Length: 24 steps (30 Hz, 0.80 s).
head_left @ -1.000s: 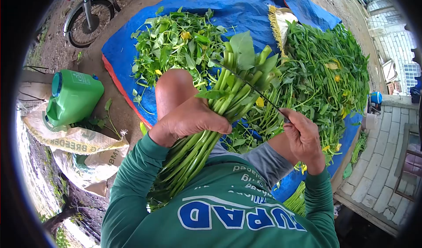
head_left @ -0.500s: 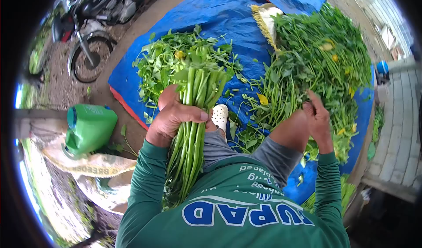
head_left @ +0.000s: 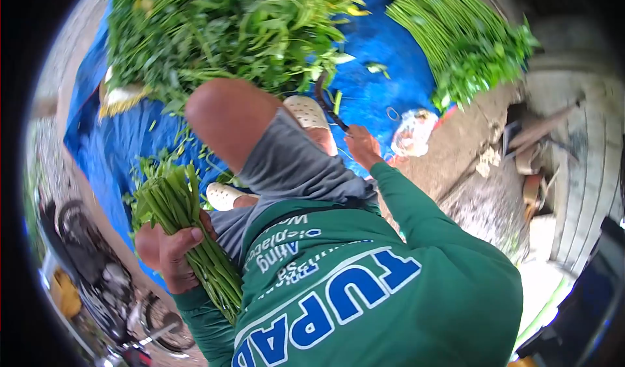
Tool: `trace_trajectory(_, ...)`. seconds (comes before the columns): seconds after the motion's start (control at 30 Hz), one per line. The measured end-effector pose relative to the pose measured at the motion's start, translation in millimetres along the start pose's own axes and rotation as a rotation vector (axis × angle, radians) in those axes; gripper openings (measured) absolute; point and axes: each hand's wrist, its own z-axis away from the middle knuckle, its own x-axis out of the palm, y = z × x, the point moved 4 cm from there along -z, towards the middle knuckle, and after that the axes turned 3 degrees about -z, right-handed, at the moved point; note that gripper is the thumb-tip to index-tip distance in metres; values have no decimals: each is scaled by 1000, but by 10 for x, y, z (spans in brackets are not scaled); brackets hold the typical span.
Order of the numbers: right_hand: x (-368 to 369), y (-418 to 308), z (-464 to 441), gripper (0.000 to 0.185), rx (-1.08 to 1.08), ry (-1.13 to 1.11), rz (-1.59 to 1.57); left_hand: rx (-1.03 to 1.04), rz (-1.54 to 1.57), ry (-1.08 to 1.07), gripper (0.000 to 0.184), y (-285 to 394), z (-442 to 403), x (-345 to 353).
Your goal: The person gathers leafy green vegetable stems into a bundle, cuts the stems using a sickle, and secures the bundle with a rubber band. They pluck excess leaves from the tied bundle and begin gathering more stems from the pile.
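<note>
Blue tarp (head_left: 387, 64) below, left fingers (head_left: 189, 237) clench green stems (head_left: 211, 269), right fingers (head_left: 358, 135) a sickle (head_left: 332, 112) (curved).

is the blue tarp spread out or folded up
Spread out: the blue tarp lies across the ground beneath the leafy pile and shows on either side

At 8 o'clock a dark motorcycle (head_left: 107, 272) stands on bare ground (head_left: 84, 188), one wheel (head_left: 163, 321) toward 7 o'clock. A yellow object (head_left: 65, 292), too blurred to identify, shows just beside it at the outer edge. At 10 o'clock lies a pale sack (head_left: 124, 97) with yellow fringe. A crumpled, whitish plastic bag (head_left: 414, 133) lies at 2 o'clock, near a small thin ring (head_left: 392, 113). Grey, slatted-looking paving (head_left: 586, 178) runs along 3 o'clock, with a piece of wood (head_left: 543, 127) slanting beside it.
</note>
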Motion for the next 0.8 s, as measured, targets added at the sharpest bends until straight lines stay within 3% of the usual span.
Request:
trace_trajectory(0.13, 24, 169, 80, 30, -110, 59, -93, -23, -121, -65, 56, -20, -314, 291)
trace_trajectory(0.23, -155, 464, 22, 28, -123, 392, -102, 60, -148, -99, 52, 43, -171, 262)
trace_trajectory(0.3, -265, 960, -87, 31, 308, 539, -107, 37, -195, -147, 52, 24, -240, 279)
trace_trajectory(0.33, -358, 1057, -144, 23, 202, 681, -166, 26, -215, -170, 52, 30, -280, 320)
trace_trajectory(0.37, -369, 1152, -214, 12, 239, 693, -145, 12, -230, -177, 53, 38, -313, 393)
trace_trajectory(0.43, -181, 1641, -557, 14, 238, 471, -218, -17, -260, -179, 54, 65, -331, 586)
trace_trajectory(0.5, -237, 1553, -686, 16, 306, 351, -155, -13, -209, -177, 55, 77, -297, 721)
trace_trajectory(0.53, -404, 1406, -578, 18, 387, 352, -48, -45, -186, -167, 56, 86, -278, 732)
trace_trajectory(0.6, -503, 1282, -545, 18, 328, 318, 8, -106, -152, -187, 56, 93, -252, 698)
trace_trajectory(0.67, -116, 1725, -781, 26, 103, 529, 157, -120, -112, -266, 53, 31, -339, 597)
trace_trajectory(0.73, -257, 1564, -736, 29, 113, 475, 173, 53, -146, -218, 51, -121, -361, 512)
trace_trajectory(0.8, -363, 1444, -634, 21, 258, 363, -2, -88, -96, -284, 50, 9, -370, 576)
